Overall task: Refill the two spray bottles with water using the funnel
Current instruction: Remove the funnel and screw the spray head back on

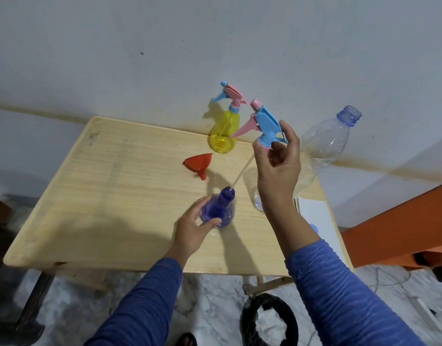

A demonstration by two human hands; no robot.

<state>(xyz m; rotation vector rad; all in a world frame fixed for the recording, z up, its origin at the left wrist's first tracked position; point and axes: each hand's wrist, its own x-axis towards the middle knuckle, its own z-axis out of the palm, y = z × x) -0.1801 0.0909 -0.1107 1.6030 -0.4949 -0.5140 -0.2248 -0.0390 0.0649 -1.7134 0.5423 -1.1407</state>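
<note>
**Sprayer head off, dip tube at the neck of the purple bottle**

Lifting the blue-and-pink sprayer head [264,128] high over the purple spray bottle [218,208], with the pale dip tube [241,172] slanting down and its tip just at the bottle's open mouth. Best done by raising straight along the tube's own line until the tip is free of the rim, so as not to tip the bottle, then laying the head aside on the surface [115,196], well apart from the orange funnel [200,163].

Right hand [279,166]: grip curled around the collar of the sprayer head, thumb and fingers pinching it from both sides. Left hand [195,228]: grip wrapped part-way round the round belly of the purple bottle, thumb across the front, steadying it upright on the surface.

Funnel lying on its side between the two spray bottles, untouched. Yellow spray bottle [223,132] standing at the far edge by the wall, sprayer on. Clear plastic water bottle [327,143] behind the right hand, uncapped; how much water inside, cannot tell. Filling judged not yet begun.
</note>
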